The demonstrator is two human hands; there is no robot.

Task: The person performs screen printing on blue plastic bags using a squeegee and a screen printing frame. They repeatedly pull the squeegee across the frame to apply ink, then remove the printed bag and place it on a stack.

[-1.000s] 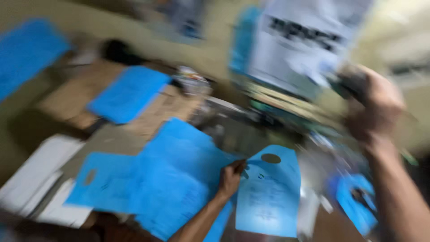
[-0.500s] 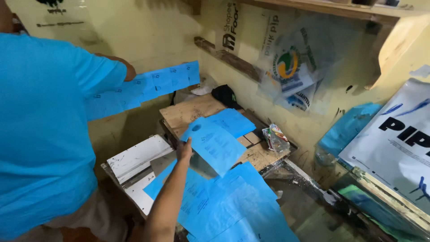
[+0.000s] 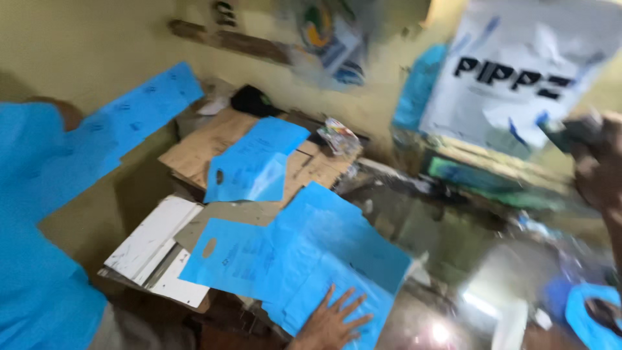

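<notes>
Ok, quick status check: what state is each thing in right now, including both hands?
Left hand: fingers spread, flat on the blue bag pile.
Right hand: raised, closed on a dark object, too blurred to identify.
Blue bag pile: lying flat, fanned out loosely.
Single blue bag: lying on the cardboard, apart from the pile.
Cardboard: flattened.
White boards: stacked flat.

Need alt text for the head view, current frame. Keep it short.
A left hand lies flat, fingers spread, on a stack of blue die-cut plastic bags spread over a cluttered work surface. The right hand, blurred at the right edge, grips a dark object. At left, a person in a blue shirt holds a strip of blue bags.
</notes>
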